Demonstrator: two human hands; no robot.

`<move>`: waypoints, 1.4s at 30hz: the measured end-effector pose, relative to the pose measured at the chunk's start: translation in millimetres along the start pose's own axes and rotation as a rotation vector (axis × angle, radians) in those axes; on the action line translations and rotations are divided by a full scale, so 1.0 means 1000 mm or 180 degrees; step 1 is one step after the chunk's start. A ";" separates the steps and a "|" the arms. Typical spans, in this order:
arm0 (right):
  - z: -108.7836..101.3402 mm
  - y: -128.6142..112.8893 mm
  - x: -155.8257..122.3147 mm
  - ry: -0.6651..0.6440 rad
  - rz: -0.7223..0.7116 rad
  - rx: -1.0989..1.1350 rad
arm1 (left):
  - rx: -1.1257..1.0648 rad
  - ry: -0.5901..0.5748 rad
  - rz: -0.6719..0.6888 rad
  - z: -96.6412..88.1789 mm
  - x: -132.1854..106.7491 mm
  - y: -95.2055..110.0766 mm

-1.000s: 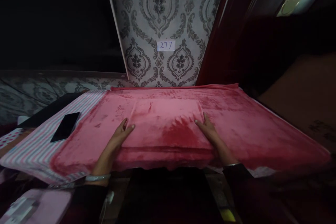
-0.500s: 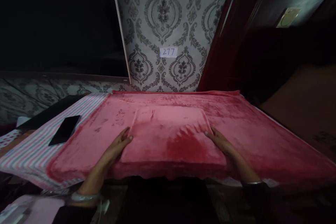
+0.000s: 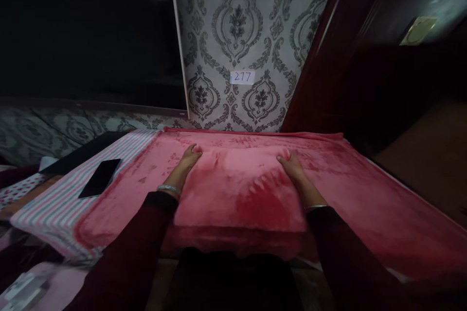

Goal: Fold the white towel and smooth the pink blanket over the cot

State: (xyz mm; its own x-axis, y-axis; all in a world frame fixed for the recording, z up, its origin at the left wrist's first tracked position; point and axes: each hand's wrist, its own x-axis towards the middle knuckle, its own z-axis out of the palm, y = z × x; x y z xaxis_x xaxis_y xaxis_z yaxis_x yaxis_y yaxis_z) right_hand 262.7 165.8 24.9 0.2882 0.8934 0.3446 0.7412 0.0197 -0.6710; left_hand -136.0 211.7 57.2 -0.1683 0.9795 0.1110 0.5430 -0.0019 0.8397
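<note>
A pink plush cloth (image 3: 241,175), folded into a rectangular pad, lies at the middle of a larger spread pink plush cover (image 3: 357,199). Its nap shows a darker red patch at the near right. My left hand (image 3: 188,159) grips the far left corner, thumb on top and fingers curled under. At the far right corner my right hand (image 3: 291,164) pinches the cloth between thumb and fingers. Both corners look slightly bunched in my grip. The fingertips under the cloth are hidden.
A black phone (image 3: 100,179) lies on a striped cloth (image 3: 47,221) at the left. Behind stand a large dark screen (image 3: 87,34) and a patterned wall with a paper label (image 3: 242,77) reading 277. A white power strip (image 3: 25,291) sits at the lower left.
Both hands have moved away from me, from the sides of the folded cloth to its far corners, and now grip them. The camera view has shifted slightly.
</note>
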 end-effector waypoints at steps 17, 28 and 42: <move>0.039 -0.077 0.014 -0.0788 -0.0385 -0.1950 | 0.2125 -0.0874 0.1077 0.062 0.011 0.058; 0.051 -0.055 0.004 -0.0702 -0.0489 -0.1903 | 0.2602 -0.0561 0.1329 0.071 0.001 0.031; 0.053 -0.054 0.001 -0.0593 -0.0555 -0.1826 | 0.2537 -0.0447 -0.0024 0.019 0.020 0.030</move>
State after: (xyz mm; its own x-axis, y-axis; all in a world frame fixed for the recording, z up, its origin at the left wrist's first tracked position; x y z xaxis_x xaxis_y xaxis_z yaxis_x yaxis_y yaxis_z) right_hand 190.3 189.1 26.6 0.0615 0.9630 0.2623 0.9901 -0.0256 -0.1382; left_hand -107.3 235.4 74.3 -0.0981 0.9952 -0.0055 0.9743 0.0972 0.2030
